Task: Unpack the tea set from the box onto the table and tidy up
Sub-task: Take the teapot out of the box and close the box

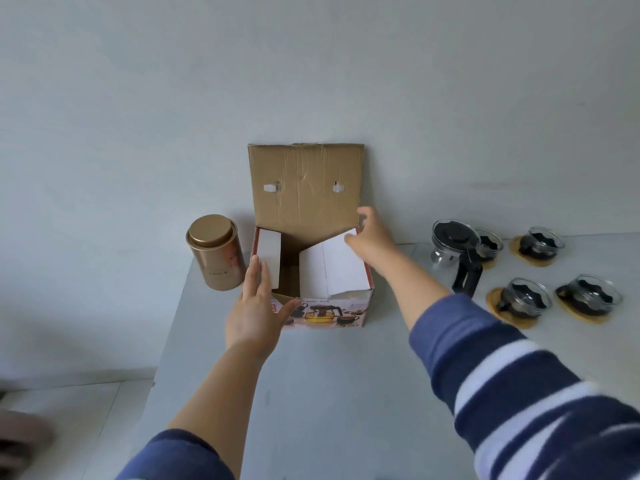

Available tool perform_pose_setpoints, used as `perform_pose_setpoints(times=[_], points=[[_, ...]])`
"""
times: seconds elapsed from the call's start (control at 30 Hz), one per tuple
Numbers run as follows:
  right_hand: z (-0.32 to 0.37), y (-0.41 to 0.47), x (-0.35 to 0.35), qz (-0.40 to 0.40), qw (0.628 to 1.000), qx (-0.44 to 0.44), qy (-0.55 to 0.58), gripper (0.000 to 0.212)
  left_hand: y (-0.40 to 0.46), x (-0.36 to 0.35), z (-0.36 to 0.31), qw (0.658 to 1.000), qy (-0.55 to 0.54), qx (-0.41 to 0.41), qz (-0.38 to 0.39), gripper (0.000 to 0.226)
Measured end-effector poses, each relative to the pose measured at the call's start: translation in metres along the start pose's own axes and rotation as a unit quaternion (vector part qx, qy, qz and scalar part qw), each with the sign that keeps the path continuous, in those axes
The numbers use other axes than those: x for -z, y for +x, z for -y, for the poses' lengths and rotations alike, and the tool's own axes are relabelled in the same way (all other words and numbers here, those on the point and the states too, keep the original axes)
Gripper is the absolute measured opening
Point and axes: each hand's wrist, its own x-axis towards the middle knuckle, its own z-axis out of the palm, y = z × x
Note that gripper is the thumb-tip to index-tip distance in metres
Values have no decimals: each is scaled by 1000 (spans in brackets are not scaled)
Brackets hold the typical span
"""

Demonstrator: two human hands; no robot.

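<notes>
Open gap between box flaps

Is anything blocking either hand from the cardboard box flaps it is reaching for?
Nothing visible. The left hand is flat against the left white inner flap, and the right hand touches the right white flap at its far corner. The gold tea tin and glass teapot stand off to either side.

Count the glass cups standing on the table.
4, all right of the teapot: one behind it, partly hidden; one at far right; two nearer, at and. Each visible base sits on a wooden coaster.
</notes>
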Motion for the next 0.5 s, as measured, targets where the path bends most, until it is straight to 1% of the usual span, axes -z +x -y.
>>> perform_pose_setpoints(times=[0.07, 0.13, 0.2, 0.33, 0.43, 0.5], points=[[13, 17, 9, 8, 993, -47, 105, 75, 1, -2, 2, 1000, -2, -5, -4, 90], [25, 28, 19, 27, 984, -78, 159, 79, 2, -5, 3, 1000, -6, -4, -7, 91], [28, 35, 22, 42, 986, -65, 145, 76, 5, -6, 2, 1000, -9, -1, -7, 92], [26, 24, 17, 46, 994, 2, 100, 72, 13, -7, -1, 1000, -16, 5, -4, 92], [21, 4, 22, 54, 992, 28, 110, 81, 18, -9, -4, 1000, -30, 7, -6, 94], [11, -10, 24, 83, 988, 33, 123, 93, 19, -10, -4, 999, -51, 3, -10, 96]])
